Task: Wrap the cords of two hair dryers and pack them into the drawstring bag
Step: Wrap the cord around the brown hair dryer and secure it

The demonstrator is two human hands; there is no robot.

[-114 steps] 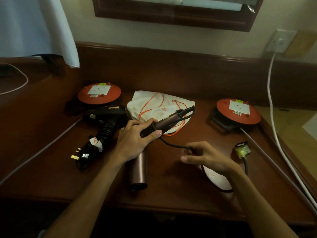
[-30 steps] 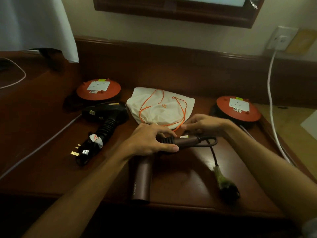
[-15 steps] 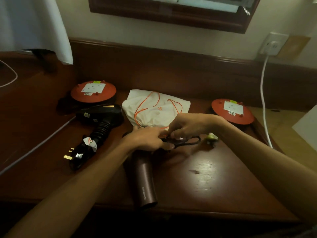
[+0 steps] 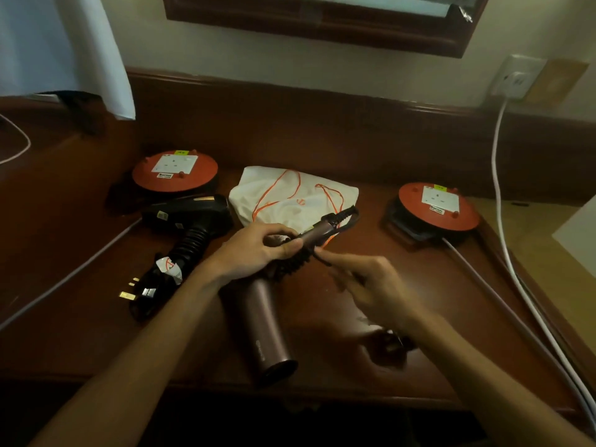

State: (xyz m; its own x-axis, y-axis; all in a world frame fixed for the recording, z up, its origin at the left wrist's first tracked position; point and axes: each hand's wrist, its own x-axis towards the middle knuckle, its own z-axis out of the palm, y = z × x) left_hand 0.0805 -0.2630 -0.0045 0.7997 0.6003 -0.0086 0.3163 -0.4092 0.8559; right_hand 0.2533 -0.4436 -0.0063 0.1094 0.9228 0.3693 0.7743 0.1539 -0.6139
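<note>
The left hand (image 4: 258, 250) is gripping the pink hair dryer (image 4: 267, 327) at its handle, fingers closed over the black cord (image 4: 296, 261) coiled there; the barrel is lying on the wooden desk (image 4: 338, 375), pointing toward the near edge. Just right of the coil, the right hand (image 4: 371, 285) is blurred but seems to be pinching the cord's loose end. The black hair dryer (image 4: 190, 217) is sitting to the left, its cord already wrapped. The white drawstring bag (image 4: 290, 195) is lying flat just beyond the hands.
</note>
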